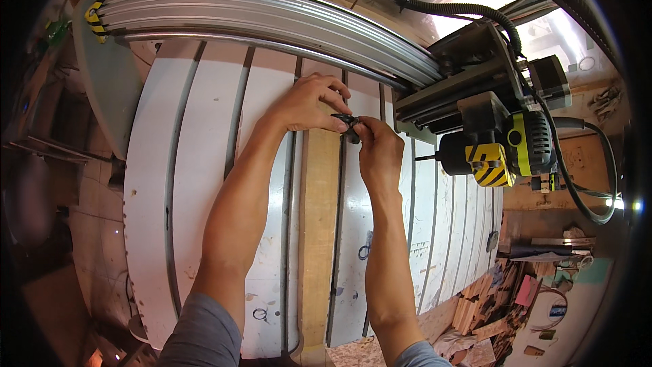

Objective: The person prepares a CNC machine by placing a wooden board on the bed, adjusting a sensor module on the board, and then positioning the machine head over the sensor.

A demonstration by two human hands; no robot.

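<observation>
A light wooden board (318,217) lies lengthwise along the slotted white machine bed (204,115). At its far end is a small black clamp (350,134), partly hidden by my fingers. My left hand (314,100) reaches over the far end of the board, its thumb and fingers curved around the clamp's left side. From the right, my right hand (377,140) pinches the clamp's top between thumb and fingertips. How the clamp sits against the board cannot be made out.
Across the far side runs a silver gantry rail (272,20). A spindle motor (485,149) with its thin bit hangs right of my right hand. Black cable hoses (448,8) loop above it. Wood offcuts (479,309) are heaped on the floor at lower right.
</observation>
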